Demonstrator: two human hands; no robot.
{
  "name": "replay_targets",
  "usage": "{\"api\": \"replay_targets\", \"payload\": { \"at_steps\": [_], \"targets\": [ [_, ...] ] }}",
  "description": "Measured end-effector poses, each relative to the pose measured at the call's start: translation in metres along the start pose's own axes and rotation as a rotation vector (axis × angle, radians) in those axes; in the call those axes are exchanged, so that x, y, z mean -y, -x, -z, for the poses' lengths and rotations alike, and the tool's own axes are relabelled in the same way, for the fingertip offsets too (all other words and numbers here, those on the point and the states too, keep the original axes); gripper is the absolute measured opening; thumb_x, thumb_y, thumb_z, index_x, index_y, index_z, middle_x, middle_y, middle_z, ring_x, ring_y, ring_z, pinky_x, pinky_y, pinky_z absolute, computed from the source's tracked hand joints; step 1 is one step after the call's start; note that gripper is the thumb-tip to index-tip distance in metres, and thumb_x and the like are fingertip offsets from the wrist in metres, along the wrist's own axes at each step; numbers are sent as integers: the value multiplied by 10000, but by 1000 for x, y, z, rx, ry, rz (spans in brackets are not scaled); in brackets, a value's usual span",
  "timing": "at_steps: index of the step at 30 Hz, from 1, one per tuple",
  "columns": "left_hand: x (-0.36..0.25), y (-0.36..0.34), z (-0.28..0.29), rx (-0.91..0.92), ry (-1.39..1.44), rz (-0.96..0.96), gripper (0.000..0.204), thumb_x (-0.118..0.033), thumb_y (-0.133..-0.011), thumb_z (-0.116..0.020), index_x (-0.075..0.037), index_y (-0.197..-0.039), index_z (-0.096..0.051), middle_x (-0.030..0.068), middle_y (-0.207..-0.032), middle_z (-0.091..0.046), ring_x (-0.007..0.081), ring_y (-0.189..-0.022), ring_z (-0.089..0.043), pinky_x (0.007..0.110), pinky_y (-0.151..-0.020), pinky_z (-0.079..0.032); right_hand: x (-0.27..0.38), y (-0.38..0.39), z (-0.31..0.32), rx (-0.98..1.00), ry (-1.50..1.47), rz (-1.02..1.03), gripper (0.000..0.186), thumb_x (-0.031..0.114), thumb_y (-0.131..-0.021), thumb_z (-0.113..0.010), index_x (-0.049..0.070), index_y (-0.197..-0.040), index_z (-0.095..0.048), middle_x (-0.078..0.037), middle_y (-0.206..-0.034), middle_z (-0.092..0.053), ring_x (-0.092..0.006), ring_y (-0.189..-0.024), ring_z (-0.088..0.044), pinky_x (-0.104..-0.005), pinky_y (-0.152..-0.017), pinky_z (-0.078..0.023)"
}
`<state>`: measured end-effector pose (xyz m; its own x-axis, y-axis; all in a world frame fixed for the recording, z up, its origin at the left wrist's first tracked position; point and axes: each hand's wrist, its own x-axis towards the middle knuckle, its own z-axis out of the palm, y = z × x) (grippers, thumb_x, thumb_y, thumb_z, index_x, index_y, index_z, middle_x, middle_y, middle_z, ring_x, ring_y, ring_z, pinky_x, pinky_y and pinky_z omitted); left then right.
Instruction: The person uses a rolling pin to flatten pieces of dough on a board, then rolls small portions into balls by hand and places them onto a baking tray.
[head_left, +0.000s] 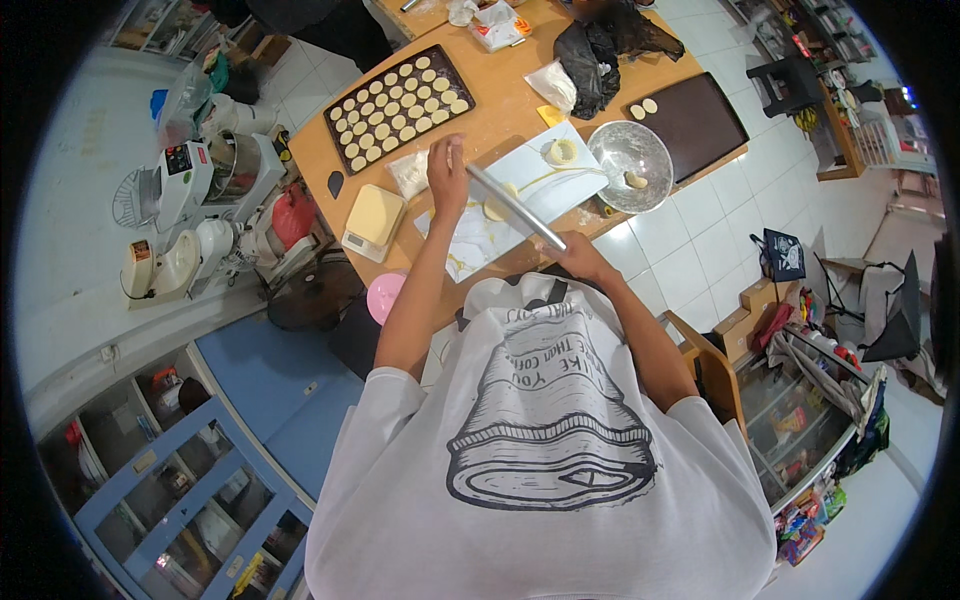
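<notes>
A silver metal rolling pin (520,212) slants over the white board (527,163). My right hand (582,258) is closed round its near right end. Close by the pin's far left end, my left hand (448,178) is raised with fingers stretched out; it does not appear to grip the pin. A pale piece of dough (497,204) lies under the pin, partly hidden by it. Farther right on the board are a round yellow cutter (562,152) and thin curved dough scraps (545,181). A metal bowl (612,150) to the right has a dough lump (634,180) in it.
A dark tray (335,112) at the far left bears rows of dough rounds. Another dark tray (700,125) at right has a few. A kitchen scale (374,215), flour bag (408,172), black plastic bag (590,70) and pink bowl (384,298) stand around the board.
</notes>
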<state>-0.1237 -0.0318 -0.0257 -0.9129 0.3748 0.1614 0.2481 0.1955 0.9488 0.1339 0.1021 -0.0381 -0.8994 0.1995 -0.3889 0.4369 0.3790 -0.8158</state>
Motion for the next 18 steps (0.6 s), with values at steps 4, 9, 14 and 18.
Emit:
{"api": "replay_targets", "payload": {
  "at_steps": [4,9,14,18],
  "targets": [
    [5,24,6,151,-410,-386,205,-192,-978,-590,-81,-1131,-670,127,-1136,-657,324,-1123,-585,451,-1009,-413,-1,3,-9,72,49,-17,497,494,-917,-676,-1,-900,-720,-229,-760,-679,-358,-769,-691,-464,-736,-519],
    [22,37,-4,257,-809,-411,322,-194,-969,-562,-82,-1265,-619,77,-1328,-598,285,-1277,-500,548,-1094,-288,8,3,-8,39,50,-100,488,514,-901,-678,31,-939,-743,-233,-799,-699,-405,-773,-688,-481,-739,-531],
    [9,28,-25,289,-888,-328,409,-250,-996,-513,-89,-1371,-550,69,-1412,-562,277,-1329,-467,651,-1108,-200,3,4,-14,-157,241,-19,412,413,-846,-750,6,-884,-696,-222,-761,-688,-411,-720,-677,-483,-686,-520],
    [9,15,-37,334,-934,-328,437,-305,-1003,-513,-117,-1396,-542,68,-1422,-555,266,-1340,-470,642,-1124,-234,6,5,-13,-234,212,-39,359,350,-818,-759,8,-882,-673,-222,-762,-690,-406,-735,-688,-472,-692,-532]
  ]
}}
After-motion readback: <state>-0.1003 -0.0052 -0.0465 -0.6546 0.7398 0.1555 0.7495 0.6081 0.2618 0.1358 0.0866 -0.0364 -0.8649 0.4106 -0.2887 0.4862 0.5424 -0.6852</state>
